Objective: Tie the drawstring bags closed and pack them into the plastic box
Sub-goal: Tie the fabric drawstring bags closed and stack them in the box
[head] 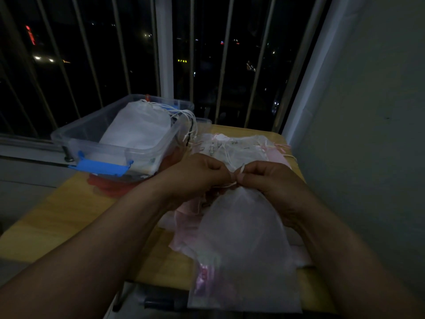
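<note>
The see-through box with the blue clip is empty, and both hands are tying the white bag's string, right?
Not empty: the head view shows white bags lying in the plastic box. The rest is right: it has a blue clip, and the left hand and right hand pinch the string of the held bag.

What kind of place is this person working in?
Probably a flat's window corner or enclosed balcony, high up, at night: a small wooden table stands by a barred window with city lights beyond, and a plastic box of bags sits on it.
</note>
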Demonstrator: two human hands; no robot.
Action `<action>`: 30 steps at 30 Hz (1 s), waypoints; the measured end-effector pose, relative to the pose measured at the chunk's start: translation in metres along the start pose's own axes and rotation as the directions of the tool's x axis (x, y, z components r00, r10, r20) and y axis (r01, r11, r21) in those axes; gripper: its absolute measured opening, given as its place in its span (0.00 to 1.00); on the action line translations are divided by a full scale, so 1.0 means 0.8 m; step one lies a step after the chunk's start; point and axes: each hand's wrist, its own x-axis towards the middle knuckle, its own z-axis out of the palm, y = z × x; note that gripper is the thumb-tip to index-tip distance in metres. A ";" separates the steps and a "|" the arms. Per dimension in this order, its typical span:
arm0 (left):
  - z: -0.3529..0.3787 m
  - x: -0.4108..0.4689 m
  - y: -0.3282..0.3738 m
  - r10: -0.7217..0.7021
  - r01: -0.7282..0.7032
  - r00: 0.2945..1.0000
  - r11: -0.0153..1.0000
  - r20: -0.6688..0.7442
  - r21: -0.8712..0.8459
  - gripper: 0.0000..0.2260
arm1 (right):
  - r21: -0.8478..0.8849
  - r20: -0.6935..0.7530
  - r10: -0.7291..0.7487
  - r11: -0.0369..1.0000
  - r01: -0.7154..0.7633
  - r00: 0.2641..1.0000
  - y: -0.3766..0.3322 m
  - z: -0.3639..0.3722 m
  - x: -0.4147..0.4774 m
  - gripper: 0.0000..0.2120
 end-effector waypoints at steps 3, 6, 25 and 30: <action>0.000 0.002 -0.003 0.038 -0.038 0.999 0.999 -0.011 -0.035 0.05 | -0.007 0.002 -0.018 1.000 0.018 1.000 0.002 -0.003 0.002 0.11; 0.004 0.002 -0.009 0.064 -0.065 0.997 0.997 -0.031 -0.044 0.06 | -0.024 0.007 -0.035 0.999 0.035 0.999 0.004 -0.005 0.001 0.10; 0.020 -0.003 -0.021 0.137 -0.139 0.989 0.990 -0.060 -0.032 0.07 | -0.103 -0.073 -0.214 0.973 0.206 0.974 0.012 -0.003 0.002 0.04; 0.021 -0.004 -0.018 0.103 -0.107 0.994 0.987 -0.040 -0.119 0.09 | -0.117 -0.074 -0.220 0.971 0.211 0.973 0.014 -0.005 0.002 0.04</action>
